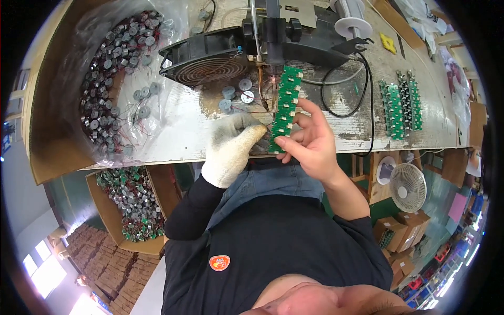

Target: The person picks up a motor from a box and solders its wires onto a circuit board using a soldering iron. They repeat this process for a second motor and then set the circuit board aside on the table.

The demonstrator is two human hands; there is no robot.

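My bare right hand (314,140) grips the lower part of a long green circuit board strip (288,101), thumb on its face and fingers behind. The strip stands nearly upright in view, with a row of small pale connectors along it. Its top end lies beside the tip of a soldering machine (274,58). In a white glove, my left hand (234,144) is closed in a pinch close to the strip's left edge; what its fingertips hold is hidden. Just beyond the glove, several small round grey motors (228,93) with thin wires lie on the worktable (181,149).
A black fan (203,63) stands left of the soldering machine, and a solder wire spool (350,27) right of it. A black cable (370,100) loops over the table. More board strips (401,105) lie at right. Plastic-lined cardboard (58,110) holds many motors at left.
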